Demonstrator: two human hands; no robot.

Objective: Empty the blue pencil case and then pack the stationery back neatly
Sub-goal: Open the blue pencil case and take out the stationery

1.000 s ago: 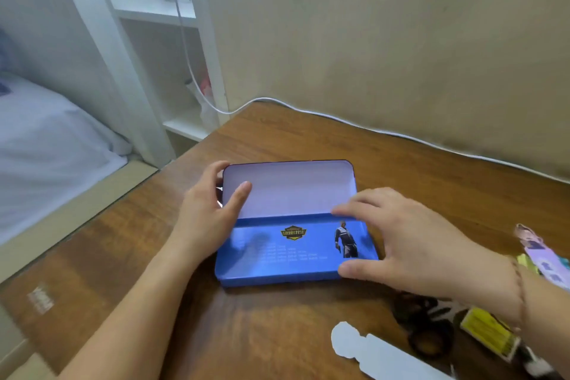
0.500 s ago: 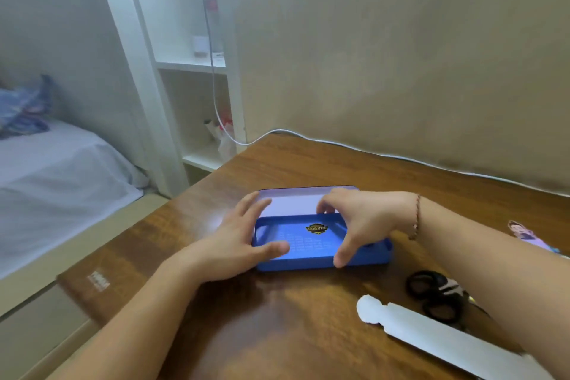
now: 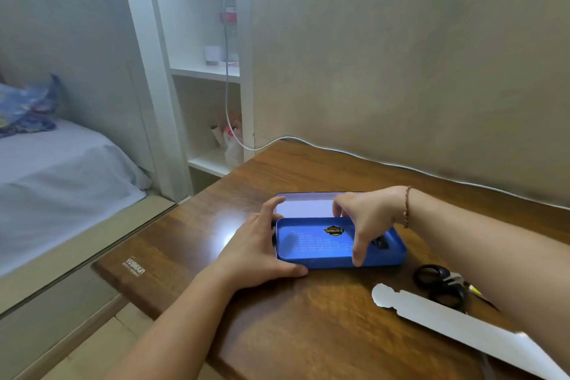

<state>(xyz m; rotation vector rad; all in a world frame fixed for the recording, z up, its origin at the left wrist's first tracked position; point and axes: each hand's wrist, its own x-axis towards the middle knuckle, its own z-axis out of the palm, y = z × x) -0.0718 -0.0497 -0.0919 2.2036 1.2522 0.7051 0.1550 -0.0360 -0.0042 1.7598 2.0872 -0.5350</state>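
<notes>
The blue pencil case [image 3: 311, 244] lies open on the wooden table [image 3: 308, 333], its pale lid [image 3: 303, 207] folded back flat behind it. The blue tray shows a yellow-black badge and printed lines, with nothing loose in the part I can see. My left hand [image 3: 256, 250] grips the case's left end, thumb along the front wall and fingers at the back. My right hand [image 3: 367, 216] arches over the middle, thumb on the front wall and fingertips on the rear edge. Black scissors [image 3: 441, 284] and a long white paper cutout [image 3: 447, 318] lie to the right.
A white cable [image 3: 339, 151] runs along the wall at the table's back edge. A white shelf unit [image 3: 209, 71] stands past the table's far left corner. A bed [image 3: 55, 179] lies off to the left, beyond the table's left edge.
My right hand moved from the case's right end to span its middle. My left thumb shifted from the lid to the front wall. My head lifted, so the case now sits lower and smaller.
</notes>
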